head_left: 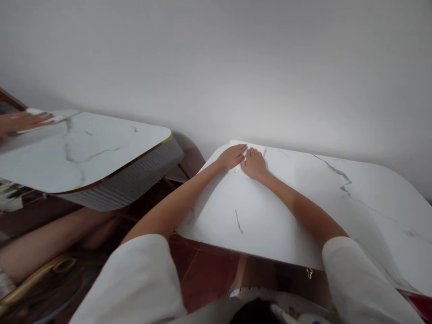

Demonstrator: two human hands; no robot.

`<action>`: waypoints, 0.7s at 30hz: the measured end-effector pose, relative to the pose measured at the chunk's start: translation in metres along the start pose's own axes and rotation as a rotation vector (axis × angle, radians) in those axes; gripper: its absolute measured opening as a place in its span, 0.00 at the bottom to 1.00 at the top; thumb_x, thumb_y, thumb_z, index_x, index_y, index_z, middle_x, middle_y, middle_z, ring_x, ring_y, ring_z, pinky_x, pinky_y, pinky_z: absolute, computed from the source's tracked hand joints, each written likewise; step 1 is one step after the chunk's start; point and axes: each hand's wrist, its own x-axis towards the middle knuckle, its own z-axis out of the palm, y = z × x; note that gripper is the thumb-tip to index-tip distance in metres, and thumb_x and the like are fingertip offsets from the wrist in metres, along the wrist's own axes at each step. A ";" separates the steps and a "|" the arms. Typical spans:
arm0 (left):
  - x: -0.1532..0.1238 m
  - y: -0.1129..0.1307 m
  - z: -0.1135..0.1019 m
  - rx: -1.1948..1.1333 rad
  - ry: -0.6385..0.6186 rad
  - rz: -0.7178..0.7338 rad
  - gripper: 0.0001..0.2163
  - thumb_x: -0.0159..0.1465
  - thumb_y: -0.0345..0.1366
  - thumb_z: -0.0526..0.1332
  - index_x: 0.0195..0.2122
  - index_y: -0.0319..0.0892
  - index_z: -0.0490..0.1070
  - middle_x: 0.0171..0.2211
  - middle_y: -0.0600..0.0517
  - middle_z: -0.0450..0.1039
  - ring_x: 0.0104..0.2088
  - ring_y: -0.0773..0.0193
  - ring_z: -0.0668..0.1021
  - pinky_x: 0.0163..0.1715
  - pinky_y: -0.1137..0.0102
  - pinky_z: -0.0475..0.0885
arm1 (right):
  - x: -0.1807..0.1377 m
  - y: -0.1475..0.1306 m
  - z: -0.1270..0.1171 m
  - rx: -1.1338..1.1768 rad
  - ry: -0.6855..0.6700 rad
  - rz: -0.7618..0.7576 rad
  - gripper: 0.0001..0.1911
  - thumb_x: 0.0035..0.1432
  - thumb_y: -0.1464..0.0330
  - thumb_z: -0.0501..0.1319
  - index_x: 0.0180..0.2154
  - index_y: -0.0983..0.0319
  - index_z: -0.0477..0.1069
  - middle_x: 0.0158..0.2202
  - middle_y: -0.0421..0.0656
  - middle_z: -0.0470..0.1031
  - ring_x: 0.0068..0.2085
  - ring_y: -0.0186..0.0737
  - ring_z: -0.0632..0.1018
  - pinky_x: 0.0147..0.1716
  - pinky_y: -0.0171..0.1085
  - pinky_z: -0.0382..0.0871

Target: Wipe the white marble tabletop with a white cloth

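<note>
A white cloth [239,168] lies on a white marble-patterned table [222,211], near its far left corner by the wall. My left hand [232,155] rests flat on the cloth, its fingers stretched toward the right. Close beside it, my right hand [255,164] presses down with bent fingers on the same cloth. Both arms reach forward over the tabletop, and much of the cloth is hidden under the hands.
To the left stands a second marble-patterned table [101,144] with a gold edge and ribbed side. Another person's hand [27,121] lies on a white cloth there; a bare leg shows below. A plain wall [216,67] runs behind both tables.
</note>
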 end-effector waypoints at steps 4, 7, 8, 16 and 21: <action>-0.061 0.017 -0.018 0.008 0.010 -0.024 0.23 0.66 0.39 0.45 0.59 0.34 0.58 0.61 0.41 0.58 0.62 0.58 0.60 0.61 0.60 0.55 | -0.039 -0.040 -0.010 0.036 -0.026 -0.074 0.31 0.60 0.67 0.46 0.60 0.82 0.53 0.62 0.62 0.54 0.63 0.54 0.57 0.61 0.47 0.46; -0.107 0.044 -0.035 0.015 0.016 -0.098 0.22 0.66 0.39 0.44 0.60 0.38 0.57 0.62 0.45 0.58 0.62 0.59 0.60 0.61 0.59 0.55 | -0.073 -0.064 -0.019 0.063 -0.044 -0.133 0.31 0.60 0.66 0.46 0.60 0.82 0.52 0.62 0.63 0.54 0.63 0.55 0.57 0.61 0.47 0.47; -0.120 0.056 -0.040 0.019 0.012 -0.131 0.22 0.66 0.39 0.43 0.60 0.39 0.57 0.62 0.45 0.58 0.62 0.59 0.60 0.61 0.59 0.55 | -0.084 -0.070 -0.023 0.071 -0.046 -0.156 0.31 0.60 0.66 0.46 0.60 0.82 0.52 0.62 0.63 0.54 0.63 0.55 0.57 0.61 0.47 0.47; -0.155 0.172 -0.060 0.087 -0.060 -0.362 0.24 0.65 0.36 0.45 0.61 0.32 0.56 0.62 0.41 0.55 0.62 0.53 0.60 0.60 0.58 0.55 | -0.166 -0.048 -0.056 0.091 -0.103 -0.302 0.32 0.58 0.66 0.48 0.60 0.80 0.54 0.63 0.60 0.54 0.63 0.53 0.57 0.62 0.46 0.48; -0.116 0.203 -0.048 0.064 -0.043 -0.331 0.24 0.65 0.37 0.45 0.60 0.31 0.56 0.62 0.41 0.56 0.62 0.53 0.60 0.61 0.60 0.55 | -0.174 0.001 -0.061 0.035 -0.074 -0.285 0.31 0.58 0.66 0.46 0.60 0.77 0.56 0.63 0.57 0.56 0.62 0.51 0.59 0.61 0.46 0.51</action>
